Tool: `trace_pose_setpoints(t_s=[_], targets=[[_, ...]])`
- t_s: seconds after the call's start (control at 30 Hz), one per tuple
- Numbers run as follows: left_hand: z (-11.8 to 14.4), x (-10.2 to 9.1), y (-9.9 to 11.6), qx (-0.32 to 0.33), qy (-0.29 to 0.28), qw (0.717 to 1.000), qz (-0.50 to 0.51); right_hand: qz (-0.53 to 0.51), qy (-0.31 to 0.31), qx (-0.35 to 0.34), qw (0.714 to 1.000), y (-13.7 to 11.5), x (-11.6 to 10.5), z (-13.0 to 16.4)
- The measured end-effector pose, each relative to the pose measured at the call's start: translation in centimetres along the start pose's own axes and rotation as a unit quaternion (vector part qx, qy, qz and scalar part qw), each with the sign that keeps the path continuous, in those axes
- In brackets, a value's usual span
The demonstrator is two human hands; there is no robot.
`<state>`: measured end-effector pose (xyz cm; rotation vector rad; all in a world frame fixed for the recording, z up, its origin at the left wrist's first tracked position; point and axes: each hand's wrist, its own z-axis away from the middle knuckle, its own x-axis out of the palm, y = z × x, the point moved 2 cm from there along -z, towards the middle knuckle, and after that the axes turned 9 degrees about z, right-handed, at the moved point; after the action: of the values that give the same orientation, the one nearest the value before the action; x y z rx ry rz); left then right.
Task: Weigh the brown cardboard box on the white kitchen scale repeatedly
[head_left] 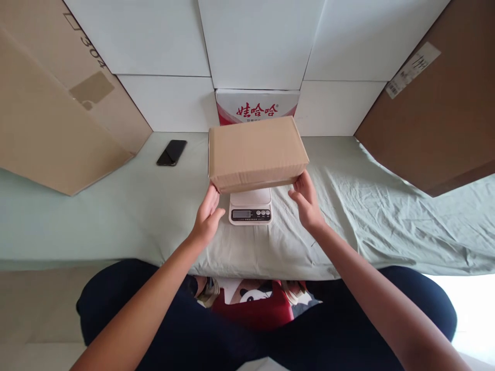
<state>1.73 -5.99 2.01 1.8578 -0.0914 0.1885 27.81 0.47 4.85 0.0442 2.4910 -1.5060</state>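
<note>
The left hand [208,214] has its fingers together and nearly straight, the tips touching the box [257,152] at its lower near corner, at about 8 o'clock on the box; the thumb stands apart below. The right hand [307,198] has its fingers curled under the box's other near corner, at about 4 o'clock, with the thumb pointing in beneath the bottom edge. Neither hand wraps the box; both press or prop it from the sides.

There is one such box, plain brown and closed, sitting over the one scale [250,206], whose white platform is partly hidden beneath it. Whether the box rests fully on the platform cannot be told. The scale's display and a row of buttons face the person at 6 o'clock.

The scale stands on a pale green sheet [386,216]. One dark phone [171,152] lies flat at 10 o'clock from the scale, well apart. At 12 o'clock, just behind the box, stands one white carton [257,107] with red print. Two large brown cardboard panels lean in, one at 9 o'clock [58,118] and one at 3 o'clock [436,118].
</note>
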Motion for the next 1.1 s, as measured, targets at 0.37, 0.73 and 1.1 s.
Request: trace_pose_setpoints(t_s=[0.37, 0.73, 1.1], targets=[[2.4, 0.0, -1.3, -0.044, 0.09, 0.995, 0.021, -0.014, 0.006, 0.035, 0.999, 3.1, 2.5, 5.0], [3.2, 0.5, -1.9, -0.032, 0.093, 0.995, 0.019, 0.027, 0.027, 0.029, 0.999, 3.8, 2.4, 5.2], [2.7, 0.0, -2.6, -0.033, 0.085, 0.996, 0.003, 0.035, 0.031, 0.022, 0.999, 3.8, 2.4, 5.0]])
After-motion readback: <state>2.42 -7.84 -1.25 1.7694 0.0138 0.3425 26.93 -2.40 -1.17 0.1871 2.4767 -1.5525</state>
